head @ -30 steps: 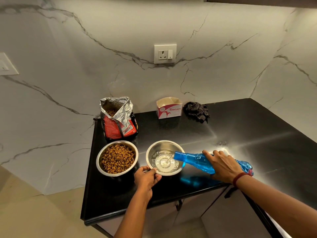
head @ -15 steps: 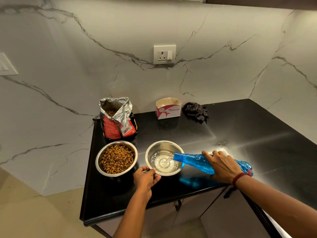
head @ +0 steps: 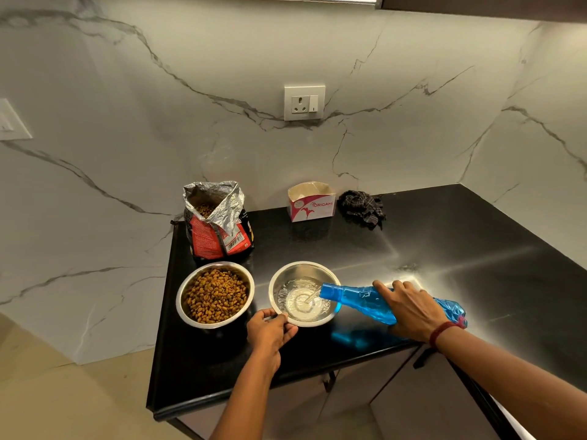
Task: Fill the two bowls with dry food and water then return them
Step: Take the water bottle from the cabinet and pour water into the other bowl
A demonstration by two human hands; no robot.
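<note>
Water bowl sits near the front edge of the black counter, right of the food bowl, small gap between them. Thin stream running into it from the blue bottle; shallow water, rippled, bottom still visible. Bottle tipped nearly flat, neck over the bowl's right rim. My right hand wrapped over the bottle's middle, fingers closed around it, red band on the wrist. My left hand pinches the water bowl's near-left rim, thumb on top. Food bowl full of brown kibble. Open foil food bag upright just behind it. Further back by the marble wall: small open Origami box, dark crumpled cloth beside it.
</note>
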